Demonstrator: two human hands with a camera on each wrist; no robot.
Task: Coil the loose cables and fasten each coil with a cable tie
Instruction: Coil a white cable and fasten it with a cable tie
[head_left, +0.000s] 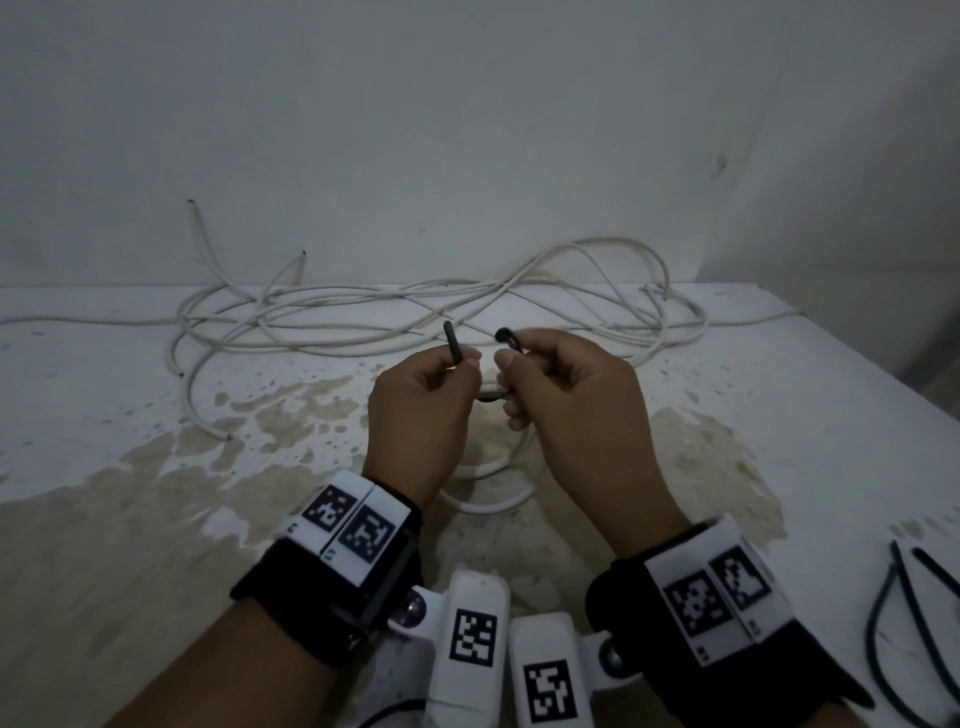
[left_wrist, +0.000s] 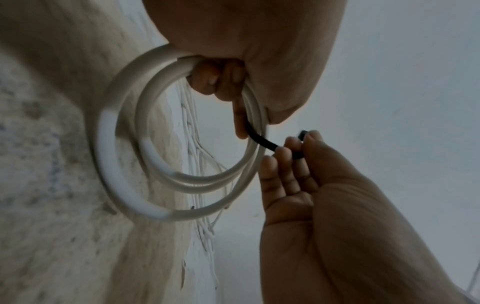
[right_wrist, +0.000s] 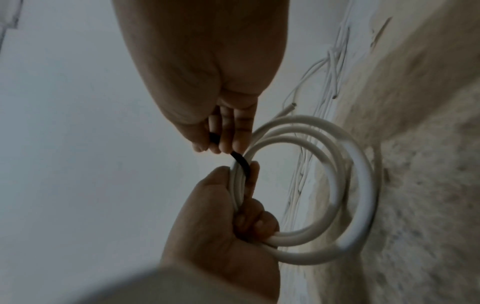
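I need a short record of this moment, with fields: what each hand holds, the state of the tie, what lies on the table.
left hand: grips the white coil and one end of the black tie
right hand: pinches the other end of the tie
tie state: passes round the coil, ends apart, not yet closed
table: loose white cables at the back, spare ties at the right

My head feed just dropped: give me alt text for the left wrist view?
The left hand grips a coil of white round cable, while the right hand pinches a black cable tie that runs across the coil's strands.
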